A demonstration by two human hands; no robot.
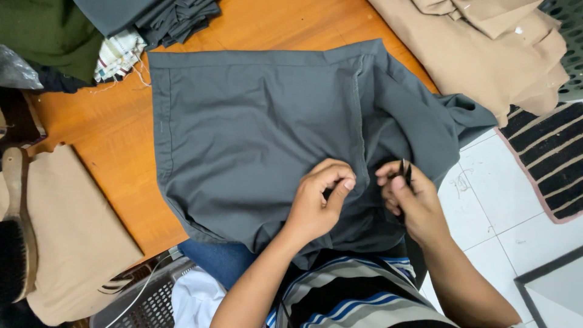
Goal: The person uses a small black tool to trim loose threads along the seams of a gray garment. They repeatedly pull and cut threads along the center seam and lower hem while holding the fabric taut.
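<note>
The fingers of the left hand (317, 203) are curled and pinching a small fold of the grey garment (255, 140) just beside its vertical seam (359, 121), thumb pressed against the bent forefinger. The fingers of the right hand (408, 197) are pressed together around a small dark thread snip (404, 170), its tips pointing up and away, just right of the same seam. The two hands sit close together at the near edge of the cloth, apart by only a narrow strip of fabric. The garment lies spread flat over the orange table (115, 127), its near edge draping toward the person's lap and its right part bunched and hanging off the table edge. By the look of it, this is trimming loose threads along the seam; a clean cut would need the fabric held taut and the blades kept clear of the cloth. Beige fabric (498, 48) lies piled far right, another beige piece (73, 231) and a brush (15, 231) at near left, dark folded cloth (152, 15) at far left.
</note>
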